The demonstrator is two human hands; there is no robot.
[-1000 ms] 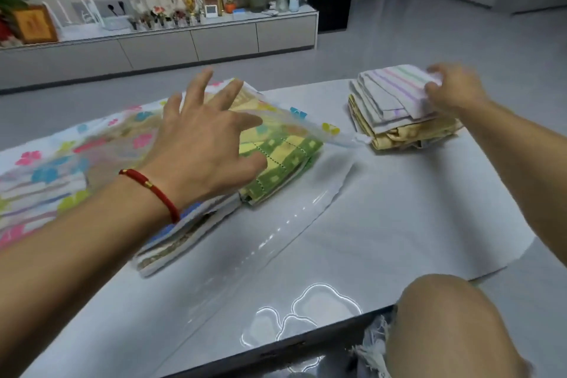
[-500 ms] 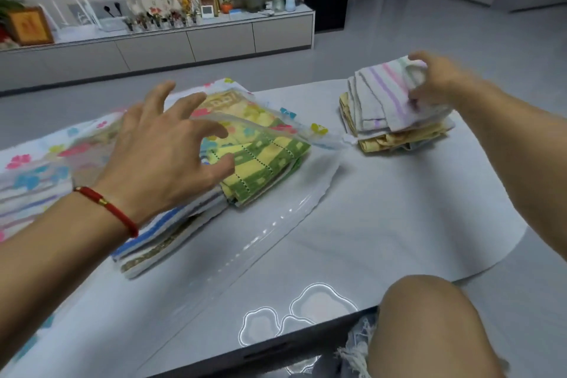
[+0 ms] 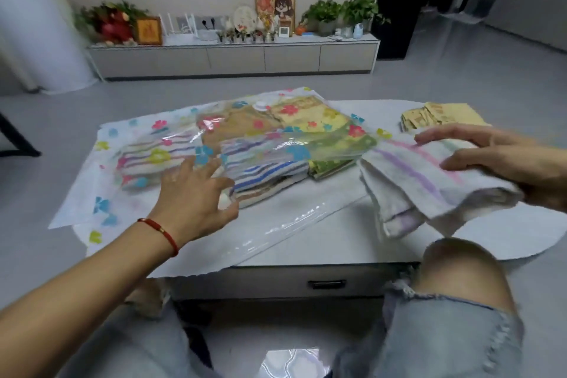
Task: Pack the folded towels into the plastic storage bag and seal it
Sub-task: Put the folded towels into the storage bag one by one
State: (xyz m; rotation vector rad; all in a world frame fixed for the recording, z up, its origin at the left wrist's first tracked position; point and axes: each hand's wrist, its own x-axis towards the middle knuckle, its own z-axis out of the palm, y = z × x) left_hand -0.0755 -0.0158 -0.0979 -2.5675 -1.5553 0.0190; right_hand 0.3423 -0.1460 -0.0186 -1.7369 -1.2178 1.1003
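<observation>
hands: left (image 3: 196, 193) on bag (image 3: 147, 138), right (image 3: 503, 159) gripping towel (image 3: 423, 184)

Bare forearms, a red cord bracelet (image 3: 159, 232) on the left wrist, and ripped light-blue jeans (image 3: 454, 337).

Left hand (image 3: 196, 193) reaches forward from lower left, palm down, fingers spread and loosely curled, nothing gripped. Left forearm bare, stretched out diagonally. Right hand (image 3: 503, 163) enters from the right edge, palm down, fingers extended on top, thumb underneath, pinching a load between them. Both knees bent at bench's near edge.
</observation>
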